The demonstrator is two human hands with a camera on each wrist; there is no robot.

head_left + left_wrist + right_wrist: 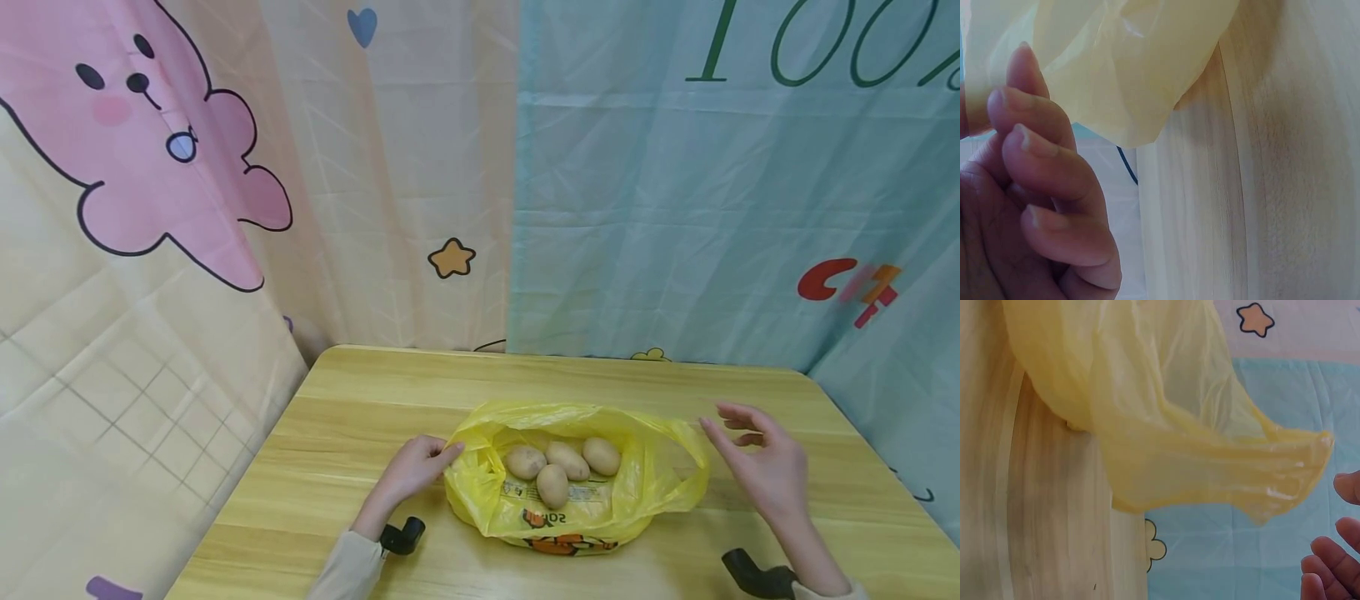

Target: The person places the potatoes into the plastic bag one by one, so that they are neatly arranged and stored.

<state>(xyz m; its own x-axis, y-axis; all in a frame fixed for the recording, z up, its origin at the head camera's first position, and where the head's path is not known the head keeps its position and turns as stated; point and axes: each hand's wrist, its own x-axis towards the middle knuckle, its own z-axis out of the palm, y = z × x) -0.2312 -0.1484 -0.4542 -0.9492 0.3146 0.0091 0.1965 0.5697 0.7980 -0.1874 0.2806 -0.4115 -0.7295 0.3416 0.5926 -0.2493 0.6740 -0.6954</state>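
Observation:
A yellow plastic bag [474, 498] lies with its mouth spread wide on the table. Inside it are several potatoes [552, 487], grouped toward the middle, above printed marks on the plastic. At the bag's left rim, my left hand [412, 468] pinches the plastic between thumb and index finger; in the left wrist view the other fingers [1063, 234] are loosely bent. My right hand [771, 473] is raised just beyond the bag's right handle, fingers relaxed and holding nothing. The right wrist view shows a small gap between that hand's fingertips [1329, 562] and the handle [1272, 472].
The wooden table [360, 392] extends around the bag. Printed curtains hang behind it, with a cream one [420, 167] at left and a blue one [675, 208] at right. A black wrist camera [402, 536] is on the left wrist, another [757, 575] on the right.

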